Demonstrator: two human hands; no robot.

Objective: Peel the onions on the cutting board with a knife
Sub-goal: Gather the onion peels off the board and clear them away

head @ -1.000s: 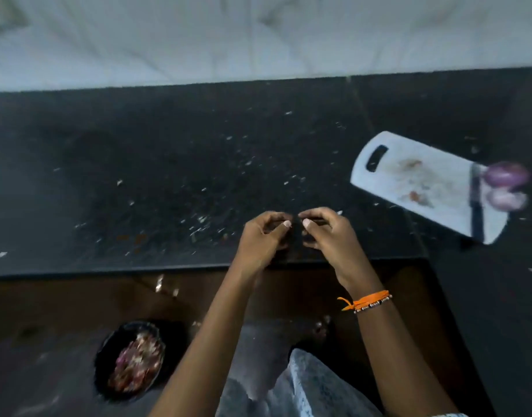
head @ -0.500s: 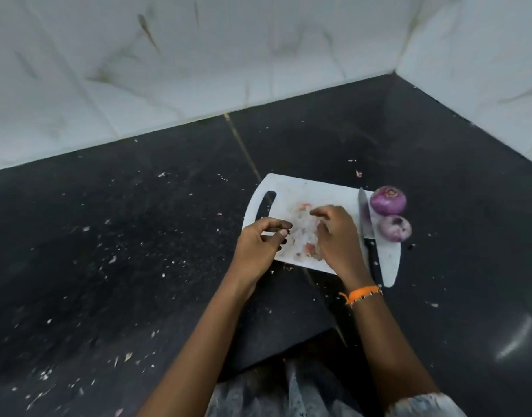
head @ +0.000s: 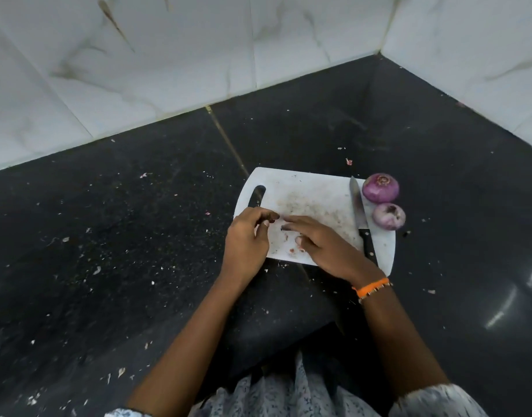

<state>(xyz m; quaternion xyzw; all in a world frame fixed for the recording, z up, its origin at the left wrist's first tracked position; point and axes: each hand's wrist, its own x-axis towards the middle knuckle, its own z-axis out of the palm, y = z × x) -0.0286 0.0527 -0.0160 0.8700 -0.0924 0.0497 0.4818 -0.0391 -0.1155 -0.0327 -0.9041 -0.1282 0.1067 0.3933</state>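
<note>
We look down on a black speckled stone counter (head: 138, 251) that meets white marbled wall tiles (head: 168, 61) in a corner at the upper right. A white plastic cutting board with a slot handle (head: 313, 191) lies near the counter's front edge, with broad open counter to its left and behind it. Two peeled purple onions (head: 380, 188) sit at the board's right edge, touching each other, one partly overhanging it. Just beside them lies a black-handled kitchen knife (head: 359, 218), blade pointing away from us. Our left hand (head: 246, 245) rests at the board's near left corner, fingers curled inward; we cannot tell whether they pinch anything. Our right hand (head: 325, 245), with an orange thread bracelet (head: 371, 288) at the wrist, lies flat on the board, fingers straight and together, pointing left. Small scraps of onion skin (head: 295, 249) lie by it.
</note>
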